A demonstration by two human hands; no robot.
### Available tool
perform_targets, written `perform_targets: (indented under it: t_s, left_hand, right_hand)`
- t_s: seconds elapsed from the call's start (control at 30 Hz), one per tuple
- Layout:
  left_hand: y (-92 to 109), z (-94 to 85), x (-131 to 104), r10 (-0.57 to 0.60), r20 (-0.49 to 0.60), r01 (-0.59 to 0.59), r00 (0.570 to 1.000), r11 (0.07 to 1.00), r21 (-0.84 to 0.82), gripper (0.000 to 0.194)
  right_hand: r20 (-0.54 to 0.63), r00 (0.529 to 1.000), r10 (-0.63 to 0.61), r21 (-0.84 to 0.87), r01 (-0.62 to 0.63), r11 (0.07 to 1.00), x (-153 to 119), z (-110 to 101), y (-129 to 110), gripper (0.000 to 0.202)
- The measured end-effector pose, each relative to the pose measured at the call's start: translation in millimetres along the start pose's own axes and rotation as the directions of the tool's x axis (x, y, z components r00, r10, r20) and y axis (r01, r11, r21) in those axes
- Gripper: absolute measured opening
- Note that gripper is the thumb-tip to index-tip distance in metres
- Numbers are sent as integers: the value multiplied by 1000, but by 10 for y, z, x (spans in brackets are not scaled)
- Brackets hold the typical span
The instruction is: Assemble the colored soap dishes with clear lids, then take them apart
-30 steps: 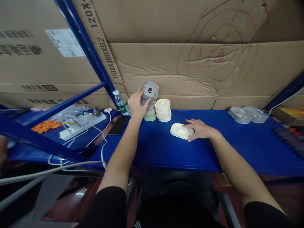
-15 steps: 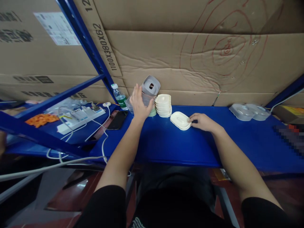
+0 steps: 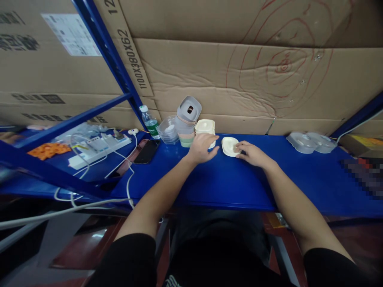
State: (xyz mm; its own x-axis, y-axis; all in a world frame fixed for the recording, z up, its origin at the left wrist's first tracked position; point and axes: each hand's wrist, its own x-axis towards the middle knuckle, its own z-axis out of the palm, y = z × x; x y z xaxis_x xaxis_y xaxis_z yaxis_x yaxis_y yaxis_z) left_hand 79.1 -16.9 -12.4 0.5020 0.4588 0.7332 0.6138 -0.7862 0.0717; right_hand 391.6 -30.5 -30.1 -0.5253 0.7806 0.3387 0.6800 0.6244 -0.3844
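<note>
A small cream dish [image 3: 229,146] is at the fingertips of my right hand [image 3: 251,154], whose thumb and fingers pinch its right edge. My left hand [image 3: 203,149] is in front of a stack of cream dishes [image 3: 205,125], its fingers apart and nothing seen in them; it hides the lower part of the stack. Just left of that stack stand grey, pinkish and green square containers [image 3: 186,128] piled up, with a grey piece [image 3: 189,109] with a dark hole tilted on top. Clear plastic bowls [image 3: 168,130] are nested beside them.
A water bottle [image 3: 150,122] and a black phone [image 3: 146,151] are at the left, near a white power strip [image 3: 98,150] with cables. Clear plastic containers [image 3: 311,142] lie at the right on the blue table [image 3: 230,187]. Cardboard [image 3: 203,67] stands behind.
My left hand has moved right and down, from the clear bowls to the cream stack. The dish at my right hand has turned and shifted slightly up, away from me.
</note>
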Motion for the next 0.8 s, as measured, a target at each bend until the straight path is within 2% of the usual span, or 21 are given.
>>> perform_targets:
  t_s: [0.1, 0.17, 0.23, 0.37, 0.53, 0.67, 0.8]
  left_hand:
    - [102, 92, -15, 51, 189, -35, 981, 995, -90, 50]
    - [136, 163, -36, 70, 250, -40, 966, 992, -124, 55]
    - [158, 226, -54, 73, 266, -38, 961, 990, -134, 55]
    - [186, 267, -48, -21, 223, 33, 975, 998, -51, 43]
    - [81, 207, -3, -185, 113, 185, 976, 983, 10, 38]
    - [-130, 153, 9, -291, 8, 291, 957, 957, 24, 36]
    - [-278, 133, 13, -396, -10, 396, 918, 916, 64, 38]
  right_hand:
    - [-136, 991, -15, -16, 13, 1000, 29, -33, -126, 17]
    - [-203, 979, -35, -44, 27, 999, 49, -33, -253, 19]
    - [-230, 971, -67, -89, 47, 995, 66, -9, -392, 22]
    - [-239, 966, -95, -134, 64, 989, 88, 73, -603, 28]
    - [-350, 931, -105, -84, 80, 993, 93, 100, -660, 36]
    - [-400, 909, -122, -81, 97, 992, 65, 61, -625, 40]
    - [-421, 899, -124, -83, 98, 992, 50, 68, -605, 37]
